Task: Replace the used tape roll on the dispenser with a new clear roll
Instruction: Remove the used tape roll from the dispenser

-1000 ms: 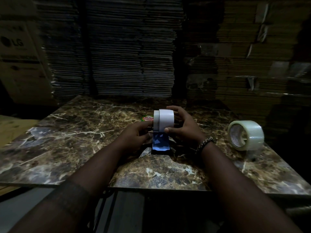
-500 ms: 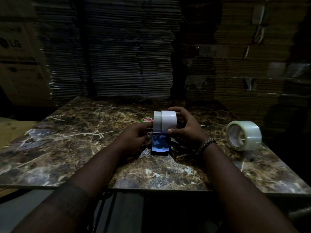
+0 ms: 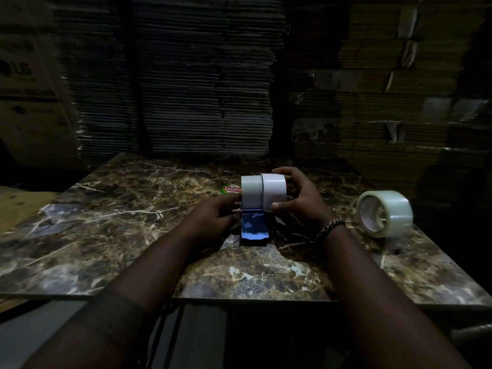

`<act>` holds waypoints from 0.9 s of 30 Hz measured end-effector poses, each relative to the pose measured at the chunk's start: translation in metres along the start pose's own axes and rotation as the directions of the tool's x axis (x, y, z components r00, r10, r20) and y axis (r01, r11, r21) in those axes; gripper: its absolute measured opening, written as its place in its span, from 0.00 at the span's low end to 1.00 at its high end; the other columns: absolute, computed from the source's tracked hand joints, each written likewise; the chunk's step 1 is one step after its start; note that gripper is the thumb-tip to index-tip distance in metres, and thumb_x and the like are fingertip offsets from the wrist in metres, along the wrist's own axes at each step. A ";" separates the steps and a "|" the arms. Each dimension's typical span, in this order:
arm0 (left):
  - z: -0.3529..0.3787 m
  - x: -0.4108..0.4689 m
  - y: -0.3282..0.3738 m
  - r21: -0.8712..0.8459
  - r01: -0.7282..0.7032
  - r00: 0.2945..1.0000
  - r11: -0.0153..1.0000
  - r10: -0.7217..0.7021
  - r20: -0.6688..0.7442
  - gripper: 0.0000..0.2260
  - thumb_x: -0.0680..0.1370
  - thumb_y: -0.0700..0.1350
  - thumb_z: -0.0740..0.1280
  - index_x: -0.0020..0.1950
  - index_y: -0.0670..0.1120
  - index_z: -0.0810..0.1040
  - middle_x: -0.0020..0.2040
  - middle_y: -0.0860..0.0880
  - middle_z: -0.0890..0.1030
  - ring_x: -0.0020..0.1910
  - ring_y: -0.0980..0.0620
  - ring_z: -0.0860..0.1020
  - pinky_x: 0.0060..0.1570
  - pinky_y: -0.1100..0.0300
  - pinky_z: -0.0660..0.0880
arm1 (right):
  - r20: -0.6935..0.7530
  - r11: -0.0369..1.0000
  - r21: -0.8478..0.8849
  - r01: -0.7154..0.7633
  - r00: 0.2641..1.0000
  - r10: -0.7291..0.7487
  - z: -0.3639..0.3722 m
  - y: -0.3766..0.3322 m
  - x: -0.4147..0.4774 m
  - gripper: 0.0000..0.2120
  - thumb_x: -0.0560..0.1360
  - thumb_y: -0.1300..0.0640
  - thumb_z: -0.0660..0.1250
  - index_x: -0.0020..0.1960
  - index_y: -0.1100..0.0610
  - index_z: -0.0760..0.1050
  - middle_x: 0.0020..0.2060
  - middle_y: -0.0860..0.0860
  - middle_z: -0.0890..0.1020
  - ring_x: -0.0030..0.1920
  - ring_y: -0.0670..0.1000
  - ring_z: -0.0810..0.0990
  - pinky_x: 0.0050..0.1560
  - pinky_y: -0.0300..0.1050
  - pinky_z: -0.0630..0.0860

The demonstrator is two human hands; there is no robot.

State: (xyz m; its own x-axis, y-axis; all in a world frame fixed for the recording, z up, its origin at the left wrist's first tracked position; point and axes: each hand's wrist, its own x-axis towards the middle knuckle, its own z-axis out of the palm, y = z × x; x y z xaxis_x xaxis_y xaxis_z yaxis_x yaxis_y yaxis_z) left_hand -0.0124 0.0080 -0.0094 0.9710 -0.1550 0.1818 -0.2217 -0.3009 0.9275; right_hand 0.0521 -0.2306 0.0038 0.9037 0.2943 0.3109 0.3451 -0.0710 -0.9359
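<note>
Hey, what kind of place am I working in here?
Probably a packing or box storeroom: tall stacks of flattened cardboard sheets behind a brown marble-patterned tabletop, a printed LG carton at left, and a clear packing tape roll.

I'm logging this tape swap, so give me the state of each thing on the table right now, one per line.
Blue tape dispenser: standing on the marble table, steadied by the left hand.
White used tape roll: gripped by the right hand, partly off the dispenser's pale hub.
New clear tape roll: on its edge at the right, untouched.
</note>
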 end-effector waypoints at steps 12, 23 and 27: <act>-0.002 -0.001 0.001 0.075 0.033 0.999 0.997 -0.031 -0.030 0.22 0.82 0.29 0.66 0.73 0.48 0.78 0.59 0.50 0.86 0.56 0.59 0.85 0.44 0.68 0.80 | -0.168 0.991 -0.133 -0.025 0.986 0.003 -0.022 -0.003 -0.005 0.38 0.64 0.75 0.77 0.68 0.52 0.74 0.61 0.53 0.79 0.60 0.53 0.80 0.41 0.34 0.81; 0.000 -0.002 0.003 0.034 0.054 0.998 0.998 -0.053 -0.022 0.22 0.82 0.29 0.64 0.73 0.46 0.77 0.57 0.50 0.86 0.49 0.64 0.86 0.41 0.70 0.79 | -0.324 0.898 -0.411 -0.160 0.946 0.020 -0.020 0.006 0.000 0.44 0.62 0.67 0.80 0.75 0.51 0.71 0.71 0.55 0.70 0.66 0.56 0.75 0.64 0.58 0.80; -0.001 -0.001 -0.003 -0.001 0.065 0.998 0.998 -0.065 -0.010 0.21 0.83 0.30 0.64 0.73 0.47 0.78 0.59 0.46 0.87 0.55 0.54 0.87 0.44 0.63 0.81 | -0.389 0.834 -0.503 -0.226 0.921 0.015 -0.023 0.007 0.001 0.47 0.62 0.62 0.80 0.77 0.49 0.67 0.73 0.55 0.70 0.69 0.58 0.73 0.65 0.58 0.78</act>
State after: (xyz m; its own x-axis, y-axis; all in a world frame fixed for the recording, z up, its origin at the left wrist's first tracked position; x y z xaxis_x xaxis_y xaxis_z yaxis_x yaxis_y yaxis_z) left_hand -0.0126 0.0100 -0.0118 0.9842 -0.1262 0.1246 -0.1583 -0.3093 0.9377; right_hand 0.0614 -0.2527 0.0020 0.9361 -0.1003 0.3370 0.2115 -0.6051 -0.7675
